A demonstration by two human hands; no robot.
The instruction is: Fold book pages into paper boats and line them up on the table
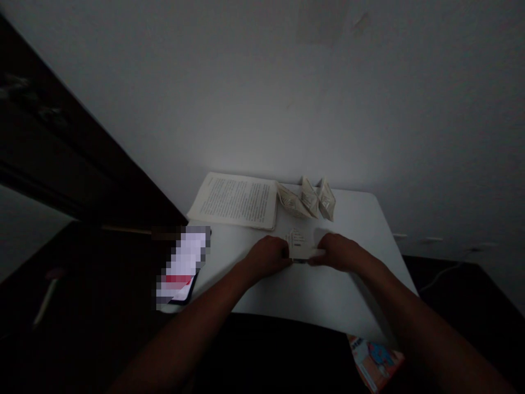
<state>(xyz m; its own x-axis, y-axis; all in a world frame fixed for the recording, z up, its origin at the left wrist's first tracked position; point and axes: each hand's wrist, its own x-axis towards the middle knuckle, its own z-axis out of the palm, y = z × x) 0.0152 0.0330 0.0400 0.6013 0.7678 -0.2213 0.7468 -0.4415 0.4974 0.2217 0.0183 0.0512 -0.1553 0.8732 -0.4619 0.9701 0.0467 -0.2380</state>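
Note:
Between my hands is a partly folded sheet of printed paper (300,247), held just over or on the white table. My left hand (268,255) grips its left edge, fingers curled and thumb toward the lower corner. On the opposite side my right hand (335,251) pinches the right edge. Beyond the sheet stand three folded paper boats: one lying wider on the left (294,202), a middle one (309,198) and a right one (327,200). A printed book (240,200) lies at the table's back left, touching or close to the left boat.
A phone (184,265) with a lit, blurred screen lies at the white table's (287,298) left edge. The wall (262,109) rises behind. A dark door (74,137) stands left. Below the front right edge is a colourful printed packet or booklet (375,361).

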